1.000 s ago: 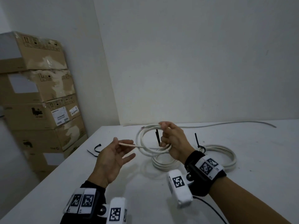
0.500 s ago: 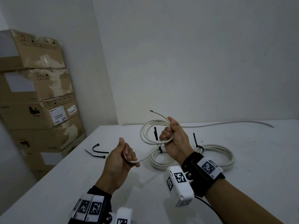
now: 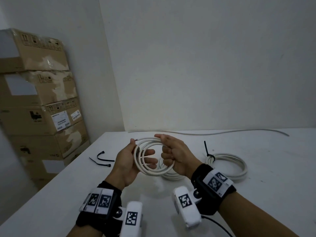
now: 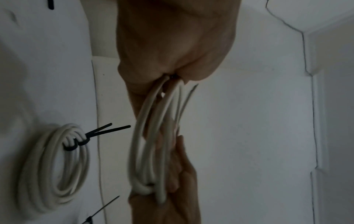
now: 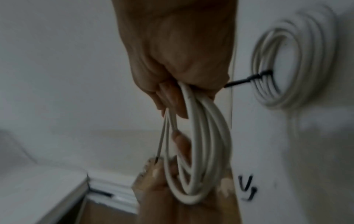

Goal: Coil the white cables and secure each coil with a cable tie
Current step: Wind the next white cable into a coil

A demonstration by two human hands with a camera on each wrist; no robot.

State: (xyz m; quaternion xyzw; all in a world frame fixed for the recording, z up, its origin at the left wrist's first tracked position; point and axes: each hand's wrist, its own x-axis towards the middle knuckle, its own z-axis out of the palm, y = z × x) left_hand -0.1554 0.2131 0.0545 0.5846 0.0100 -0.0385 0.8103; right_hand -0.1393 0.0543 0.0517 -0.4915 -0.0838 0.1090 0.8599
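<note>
Vs half a second ago: the left hand (image 3: 127,164) has come up from a fist on the loose tail to the left rim of the white cable coil (image 3: 150,157), and the tail end that stuck up then now lies along the coil top, tip by the left thumb. Coil is held in the air above the desk (image 3: 273,194), just in front of the nearer tied coil (image 3: 168,173), standing on edge, its open face toward the head camera, widest side to side between the hands. Right hand (image 3: 176,157) fingers curled tight round the right rim, clamped on the coil. Left hand: thumb on the top strand, fingers (image 3: 150,152) fairly straight, reaching through behind the loops; left wrist view shows strands pinched at the thumb base. Second tied coil (image 3: 227,165) lies flat on the desk to the right of the held coil, black cable tie (image 3: 207,149) sticking up. Two loose cable ties (image 3: 102,159) on the desk to its left; a straight white cable (image 3: 213,133) along the wall behind it. Cardboard boxes (image 3: 39,103) are stacked far left, seen clearly only by the head view. Wrist views show the coil edge-on, three or four loops; right wrist view is blurred.
</note>
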